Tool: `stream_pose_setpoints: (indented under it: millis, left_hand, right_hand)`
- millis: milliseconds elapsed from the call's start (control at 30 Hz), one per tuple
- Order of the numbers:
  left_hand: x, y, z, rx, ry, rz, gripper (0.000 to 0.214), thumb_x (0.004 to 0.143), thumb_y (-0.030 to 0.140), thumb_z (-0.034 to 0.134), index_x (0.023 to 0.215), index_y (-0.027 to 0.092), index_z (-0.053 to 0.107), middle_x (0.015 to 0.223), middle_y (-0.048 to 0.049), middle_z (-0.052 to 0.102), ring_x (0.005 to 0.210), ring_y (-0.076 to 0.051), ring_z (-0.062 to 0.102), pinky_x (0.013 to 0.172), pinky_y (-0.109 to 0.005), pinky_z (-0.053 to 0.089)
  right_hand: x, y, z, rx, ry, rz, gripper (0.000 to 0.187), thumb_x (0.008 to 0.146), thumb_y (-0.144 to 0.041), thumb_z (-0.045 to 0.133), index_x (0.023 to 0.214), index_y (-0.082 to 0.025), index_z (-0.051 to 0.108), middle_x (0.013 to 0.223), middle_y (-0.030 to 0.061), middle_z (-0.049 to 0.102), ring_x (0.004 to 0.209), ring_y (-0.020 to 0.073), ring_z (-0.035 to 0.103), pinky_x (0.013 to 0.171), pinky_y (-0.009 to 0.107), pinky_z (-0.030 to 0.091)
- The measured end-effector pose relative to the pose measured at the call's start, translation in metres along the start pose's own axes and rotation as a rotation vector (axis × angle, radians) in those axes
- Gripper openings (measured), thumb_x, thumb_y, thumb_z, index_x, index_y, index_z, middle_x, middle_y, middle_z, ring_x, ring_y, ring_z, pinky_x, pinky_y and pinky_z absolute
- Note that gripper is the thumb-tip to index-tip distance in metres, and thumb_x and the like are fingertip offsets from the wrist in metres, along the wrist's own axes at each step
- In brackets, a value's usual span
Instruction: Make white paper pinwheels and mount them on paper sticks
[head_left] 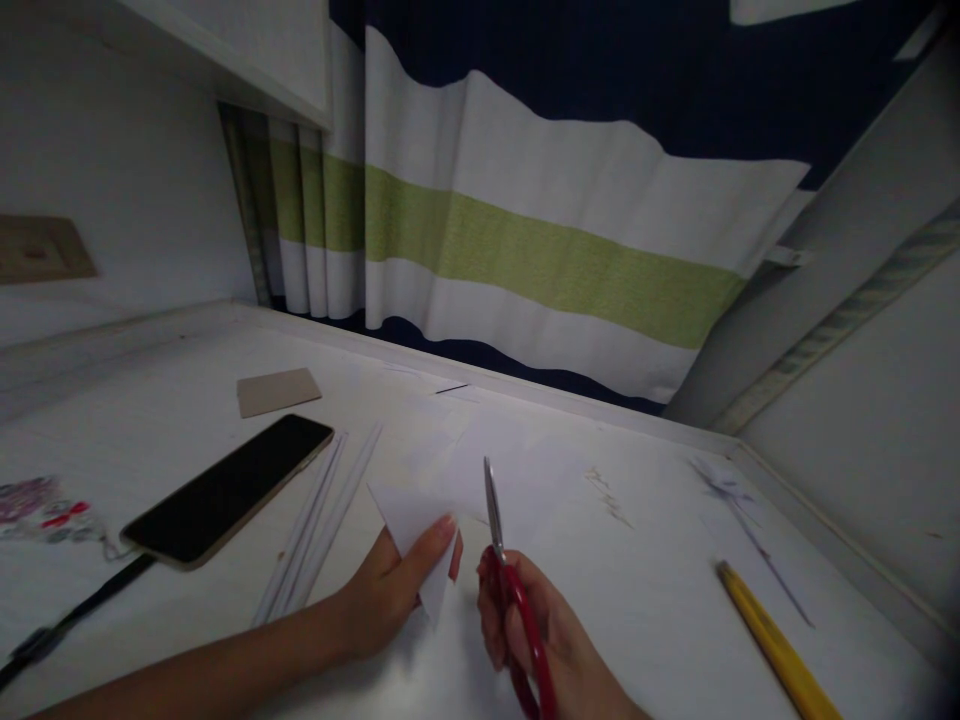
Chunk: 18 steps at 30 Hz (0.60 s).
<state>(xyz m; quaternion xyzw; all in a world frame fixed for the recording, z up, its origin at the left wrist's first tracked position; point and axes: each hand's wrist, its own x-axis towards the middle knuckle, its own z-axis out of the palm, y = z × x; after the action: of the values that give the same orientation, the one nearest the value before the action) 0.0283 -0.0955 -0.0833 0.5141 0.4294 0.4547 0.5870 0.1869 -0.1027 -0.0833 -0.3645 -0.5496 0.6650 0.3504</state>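
My left hand (390,590) pinches a folded white paper piece (412,525) between thumb and fingers, just above the white desk (645,600). Right beside it, my right hand (532,630) grips red-handled scissors (499,545) with the blades closed and pointing away from me. The blade tips sit a little to the right of the paper, not touching it. More white paper sheets (480,450) lie flat on the desk behind both hands.
A black phone (229,488) lies at the left with a cable (67,620) running from it. Thin white paper strips (319,520) lie beside it, a brown card (277,391) behind. A yellow pencil (776,645) lies at the right. A striped curtain (540,250) hangs behind the desk.
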Motion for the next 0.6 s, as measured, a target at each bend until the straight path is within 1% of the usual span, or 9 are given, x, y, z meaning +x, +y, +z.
stream_pose_setpoints:
  millis: [33,100,167,200,267,400,600]
  left_hand:
    - [0.0,0.0,0.0,0.001,0.005,-0.003,0.046,0.075,0.056,0.039,0.051,0.017,0.042,0.042,0.0056,0.034,0.039,-0.008,0.035,0.037,-0.018,0.023]
    - [0.0,0.002,0.0,-0.007,0.022,-0.026,0.046,0.074,0.056,0.04,0.05,0.017,0.041,0.042,0.0058,0.032,0.038,-0.007,0.033,0.037,-0.018,0.022]
    - [0.0,0.003,0.001,-0.016,0.043,-0.04,0.046,0.074,0.056,0.04,0.049,0.017,0.04,0.041,0.006,0.031,0.037,-0.007,0.032,0.037,-0.018,0.023]
    - [0.0,0.003,0.001,-0.011,0.045,-0.035,0.046,0.074,0.055,0.041,0.049,0.017,0.04,0.041,0.0057,0.032,0.038,-0.007,0.033,0.037,-0.018,0.024]
    - [-0.001,0.004,0.002,0.007,0.027,0.0,0.046,0.073,0.056,0.041,0.049,0.017,0.041,0.042,0.005,0.035,0.039,-0.008,0.036,0.038,-0.018,0.026]
    - [-0.004,0.004,0.003,0.009,-0.024,0.051,0.046,0.072,0.058,0.042,0.051,0.017,0.042,0.045,0.0036,0.041,0.043,-0.01,0.04,0.041,-0.019,0.031]
    - [-0.003,0.001,0.003,-0.022,-0.044,0.023,0.045,0.073,0.056,0.043,0.052,0.016,0.042,0.046,0.004,0.04,0.043,-0.009,0.039,0.041,-0.019,0.03]
  right_hand:
    - [0.003,0.004,0.0,-0.004,-0.016,0.042,0.037,0.071,-0.052,0.052,0.088,-0.019,0.049,0.064,-0.0029,0.049,0.052,0.0089,0.046,0.047,0.021,0.037]
    - [0.01,0.012,0.0,-0.011,-0.034,0.098,0.025,0.081,-0.038,0.047,0.095,-0.018,0.052,0.082,0.0017,0.057,0.066,0.0125,0.055,0.058,0.027,0.045]
    - [0.013,0.019,-0.001,-0.016,-0.057,0.118,0.021,0.085,-0.027,0.045,0.102,-0.017,0.051,0.101,0.0053,0.055,0.08,0.0159,0.056,0.067,0.034,0.048]
    - [0.013,0.022,-0.003,-0.017,-0.073,0.124,0.022,0.084,-0.025,0.046,0.105,-0.017,0.05,0.106,0.0061,0.054,0.084,0.0172,0.056,0.07,0.036,0.047]
    - [0.008,0.023,-0.005,-0.019,-0.111,0.13,0.024,0.084,-0.025,0.047,0.106,-0.017,0.049,0.108,0.0064,0.053,0.087,0.0184,0.055,0.072,0.038,0.047]
    - [-0.007,0.022,-0.01,-0.009,-0.175,0.117,0.025,0.083,-0.026,0.048,0.106,-0.016,0.049,0.104,0.0061,0.054,0.084,0.0178,0.056,0.069,0.037,0.048]
    - [-0.008,0.028,-0.009,0.019,-0.194,0.095,0.024,0.084,-0.026,0.047,0.105,-0.015,0.05,0.1,0.0054,0.056,0.079,0.0162,0.057,0.065,0.034,0.049]
